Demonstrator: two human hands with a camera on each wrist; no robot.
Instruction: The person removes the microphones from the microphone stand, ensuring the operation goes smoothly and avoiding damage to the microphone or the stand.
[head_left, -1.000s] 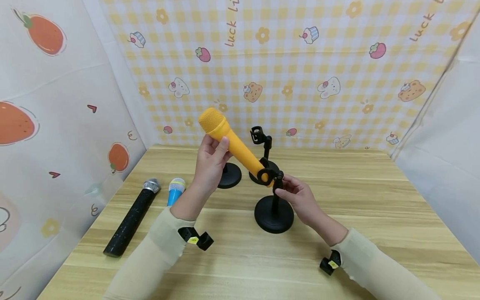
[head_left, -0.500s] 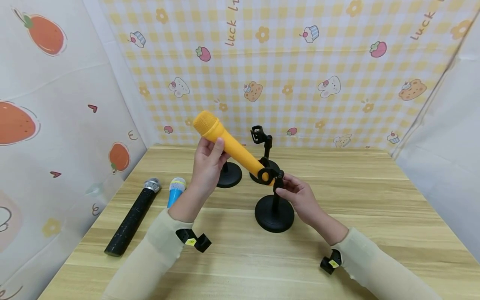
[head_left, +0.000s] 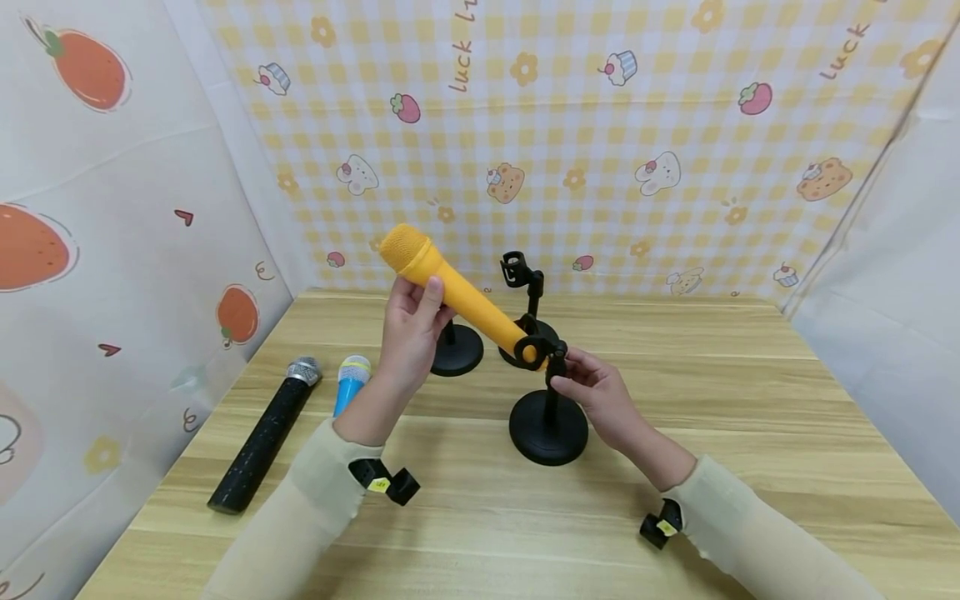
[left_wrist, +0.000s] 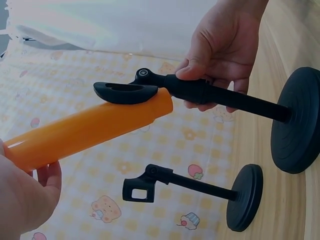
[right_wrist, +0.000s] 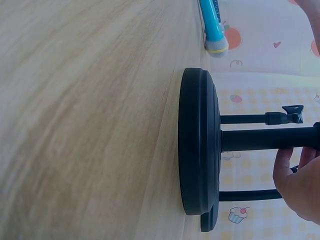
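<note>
A yellow microphone (head_left: pixel 474 302) slants up to the left, its tail end in the clip (left_wrist: pixel 125 94) of the nearest black microphone stand (head_left: pixel 548 430). My left hand (head_left: pixel 408 337) holds the microphone just below its head, thumb on the near side. With thumb and fingers, my right hand (head_left: pixel 600 398) grips the stand's upright just below the clip joint. In the left wrist view the clip sits around the tail of the microphone, with part of the tail sticking out past it. The stand's round base rests upright on the wooden table (head_left: pixel 720 375).
Behind are two more black stands: one with a visible empty clip (head_left: pixel 516 270), another partly covered by my left hand, its base (head_left: pixel 457 352) showing. A black microphone (head_left: pixel 262 437) and a blue microphone (head_left: pixel 351 383) lie at the left. A patterned cloth (head_left: pixel 585 125) hangs behind the table.
My left hand has moved slightly left and down, tilting the head of the yellow microphone lower. The right hand and the gripped stand have stayed put.
</note>
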